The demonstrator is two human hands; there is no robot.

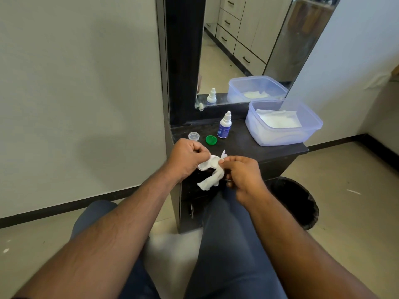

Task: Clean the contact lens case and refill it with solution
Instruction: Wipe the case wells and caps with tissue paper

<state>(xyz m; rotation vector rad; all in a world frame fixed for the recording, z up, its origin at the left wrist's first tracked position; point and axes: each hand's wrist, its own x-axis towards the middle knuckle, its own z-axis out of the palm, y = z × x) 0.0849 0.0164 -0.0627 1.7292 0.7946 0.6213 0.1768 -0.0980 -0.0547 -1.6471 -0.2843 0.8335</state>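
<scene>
Left hand (187,157), fingers curled, grips the white plastic contact lens case (207,164) just off the front edge of the black dresser shelf (241,145). Right hand (243,174) pinches a crumpled white tissue (210,180) against the case; the tissue tail hangs toward 6 o'clock. On the shelf at 12 o'clock from the hands: clear round cap (193,135), green round cap (211,139), white-and-blue solution bottle (224,126), upright. At 2 o'clock: translucent blue plastic tub (282,123) holding white tissues.
</scene>
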